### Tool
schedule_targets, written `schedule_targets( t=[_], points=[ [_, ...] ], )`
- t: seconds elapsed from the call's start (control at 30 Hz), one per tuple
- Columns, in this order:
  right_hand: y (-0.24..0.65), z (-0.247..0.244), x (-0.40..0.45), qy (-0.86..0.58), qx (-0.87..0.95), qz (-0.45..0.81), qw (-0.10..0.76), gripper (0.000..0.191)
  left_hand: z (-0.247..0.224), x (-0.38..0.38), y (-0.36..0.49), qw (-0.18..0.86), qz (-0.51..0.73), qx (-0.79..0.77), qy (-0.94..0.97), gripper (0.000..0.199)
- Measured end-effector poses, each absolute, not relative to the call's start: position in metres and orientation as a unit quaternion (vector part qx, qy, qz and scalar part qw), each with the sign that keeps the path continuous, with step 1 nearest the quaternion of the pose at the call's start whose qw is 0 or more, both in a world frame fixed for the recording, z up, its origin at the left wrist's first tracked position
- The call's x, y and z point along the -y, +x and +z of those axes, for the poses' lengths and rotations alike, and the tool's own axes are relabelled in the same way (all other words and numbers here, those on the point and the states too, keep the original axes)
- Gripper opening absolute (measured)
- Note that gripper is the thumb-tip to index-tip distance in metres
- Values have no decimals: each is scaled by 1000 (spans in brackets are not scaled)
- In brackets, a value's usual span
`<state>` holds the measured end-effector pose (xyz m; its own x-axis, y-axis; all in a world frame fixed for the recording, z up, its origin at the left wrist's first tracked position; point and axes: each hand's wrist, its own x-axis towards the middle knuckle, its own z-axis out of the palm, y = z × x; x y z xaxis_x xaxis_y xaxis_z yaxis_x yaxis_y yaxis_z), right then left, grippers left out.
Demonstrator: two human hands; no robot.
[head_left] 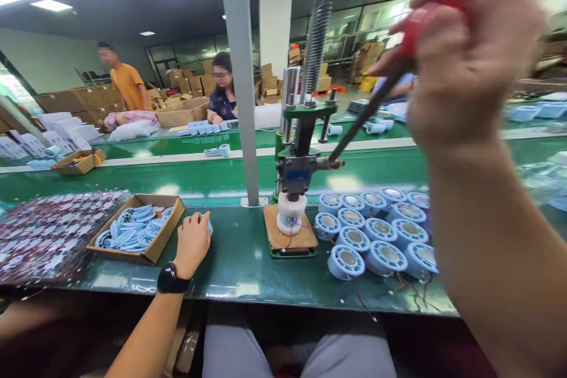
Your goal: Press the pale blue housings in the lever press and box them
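Observation:
My right hand (481, 59), raised at the upper right and slightly blurred, is wrapped around the red knob (411, 32) of a lever (372, 109). That lever belongs to a green-and-metal hand press (299, 165), whose ram meets a white round fixture (291, 208) on a wooden base plate (275, 237). Thin red wires come out at the fixture. My left hand (194, 242), wearing a black watch, curls over a light-blue part (210, 225) on the bench; the fingers hide most of it. Beside it a cardboard box (152, 253) holds light-blue rings (133, 227).
Right of the press stand several round blue housings (353, 239) with trailing wires. Many wired small parts (53, 230) cover the bench's left end. A grey post (241, 71) rises behind the bench (239, 277). Two people (128, 85) are across the green line.

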<state>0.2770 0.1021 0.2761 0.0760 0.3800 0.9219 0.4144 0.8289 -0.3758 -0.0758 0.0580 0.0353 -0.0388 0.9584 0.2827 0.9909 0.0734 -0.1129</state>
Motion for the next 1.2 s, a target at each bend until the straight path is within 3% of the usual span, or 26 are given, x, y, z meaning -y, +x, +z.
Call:
schedule_targets(
  t=[0.13, 0.27, 0.37, 0.5, 0.6, 0.7, 0.93, 1.2],
  points=[
    [272, 310, -156, -358, 695, -21, 624, 32, 35, -46, -49, 53, -92, 697, -709, 46],
    [272, 294, -167, -366, 698, -8, 616, 53, 33, -46, -20, -37, -126, 701, -701, 50],
    [263, 245, -140, -348, 676, -15, 649, 64, 32, -51, -2, -86, -152, 678, -714, 59],
    [231, 136, -97, -349, 580, 26, 736, 70, 40, -60, -3, -95, -194, 633, -744, 62],
    [205, 59, -83, -460, 558, 139, 676, 90, 57, -70, -41, -16, -177, 660, -730, 43],
    [191, 18, -86, -555, 540, 237, 586, 108, 79, -88, -108, 38, -127, 726, -675, 36],
    [188, 12, -95, -582, 490, 239, 604, 112, 106, -107, -239, 20, -36, 816, -576, 34],
    [186, 18, -78, -609, 491, 197, 590, 110, 105, -107, -250, 19, -68, 825, -561, 31]
  ],
)
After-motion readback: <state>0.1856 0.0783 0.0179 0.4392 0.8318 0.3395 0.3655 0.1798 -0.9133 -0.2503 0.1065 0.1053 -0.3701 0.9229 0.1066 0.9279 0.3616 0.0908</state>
